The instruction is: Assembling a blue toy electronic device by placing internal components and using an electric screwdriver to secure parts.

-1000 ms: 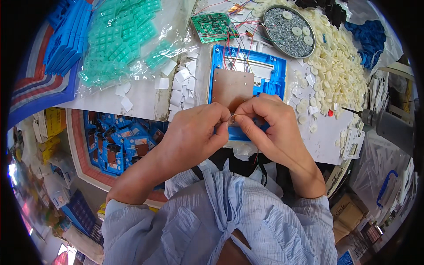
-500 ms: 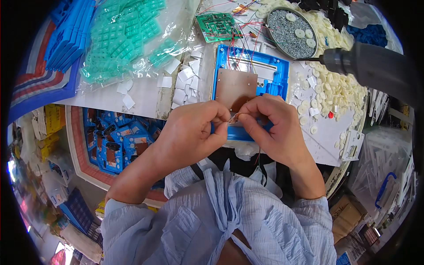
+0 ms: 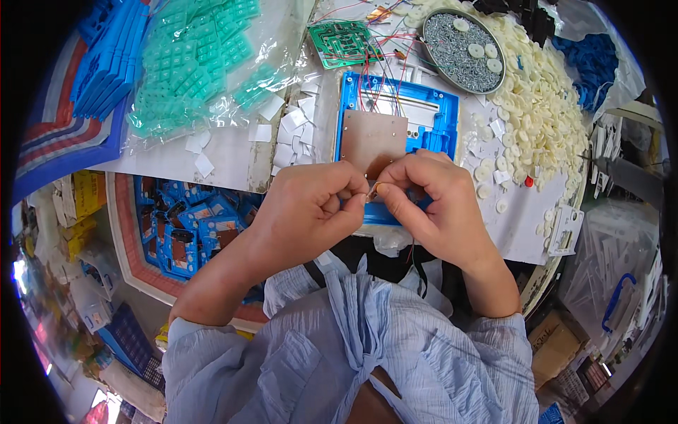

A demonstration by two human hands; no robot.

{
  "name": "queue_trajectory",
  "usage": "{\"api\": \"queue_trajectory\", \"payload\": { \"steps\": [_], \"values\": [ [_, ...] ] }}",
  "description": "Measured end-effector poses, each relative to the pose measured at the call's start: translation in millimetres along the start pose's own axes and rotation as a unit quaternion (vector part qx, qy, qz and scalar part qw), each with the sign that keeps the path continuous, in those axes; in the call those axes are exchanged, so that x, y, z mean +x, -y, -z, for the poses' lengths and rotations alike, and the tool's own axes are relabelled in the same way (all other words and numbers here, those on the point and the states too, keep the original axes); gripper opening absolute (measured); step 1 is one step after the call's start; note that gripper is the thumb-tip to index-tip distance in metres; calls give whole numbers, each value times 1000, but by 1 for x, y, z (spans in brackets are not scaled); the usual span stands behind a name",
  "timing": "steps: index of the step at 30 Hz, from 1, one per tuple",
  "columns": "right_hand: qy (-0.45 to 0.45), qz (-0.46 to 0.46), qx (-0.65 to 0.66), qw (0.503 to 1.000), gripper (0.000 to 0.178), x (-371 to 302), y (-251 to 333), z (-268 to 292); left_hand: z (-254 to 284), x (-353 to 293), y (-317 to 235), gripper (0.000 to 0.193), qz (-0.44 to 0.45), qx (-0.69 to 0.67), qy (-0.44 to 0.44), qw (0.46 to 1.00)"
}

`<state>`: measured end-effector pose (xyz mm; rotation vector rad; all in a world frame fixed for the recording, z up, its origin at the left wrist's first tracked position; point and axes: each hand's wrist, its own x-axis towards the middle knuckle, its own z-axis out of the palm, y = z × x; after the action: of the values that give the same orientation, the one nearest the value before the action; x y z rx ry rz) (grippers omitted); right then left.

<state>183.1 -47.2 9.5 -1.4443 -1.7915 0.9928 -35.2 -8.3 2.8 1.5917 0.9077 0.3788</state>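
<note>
Over the near edge of a blue plastic housing (image 3: 446,120), my left hand (image 3: 311,210) and my right hand (image 3: 434,201) meet, thumbs and forefingers pinched. Both grip a thin wire (image 3: 372,193), its ends mostly hidden by my fingertips. A flat brown board (image 3: 374,136) lies in the housing, partly covered by my right hand. Red and dark wires run from the housing's far side toward a green circuit board (image 3: 345,44) lying beyond it.
A round metal dish (image 3: 462,60) of screws stands at the far right beside cream plastic discs (image 3: 540,99). A dark electric screwdriver (image 3: 628,173) hangs at the right. Green keypads (image 3: 198,56) in clear plastic lie far left. Below them, a bin holds blue assemblies (image 3: 180,244).
The hanging screwdriver has swung right and down, away from the dish. My fingers have shifted slightly on the wire, and both hands stay over the housing.
</note>
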Motion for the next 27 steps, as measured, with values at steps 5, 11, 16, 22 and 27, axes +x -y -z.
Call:
{"api": "queue_trajectory", "payload": {
  "steps": [5, 11, 16, 22, 27],
  "values": [
    [-71, 9, -2, 997, 9, -5, 6, -8, -9, -3, 0, 3, 16, -96, -20, 995],
    [-53, -18, 67, 996, 19, -17, 8, -6, -33, -3, 5, 6, -59, -50, -134, 988],
    [-84, -56, 102, 990, 17, -20, 7, -11, -38, 0, 2, 11, -140, 57, -164, 975],
    [-67, -69, 112, 989, 13, -19, 8, -11, -35, -2, 0, 15, -174, 136, -168, 961],
    [-50, -76, 97, 991, 12, -16, 7, -10, -34, -3, 2, 14, -163, 131, -169, 963]
  ]
}}
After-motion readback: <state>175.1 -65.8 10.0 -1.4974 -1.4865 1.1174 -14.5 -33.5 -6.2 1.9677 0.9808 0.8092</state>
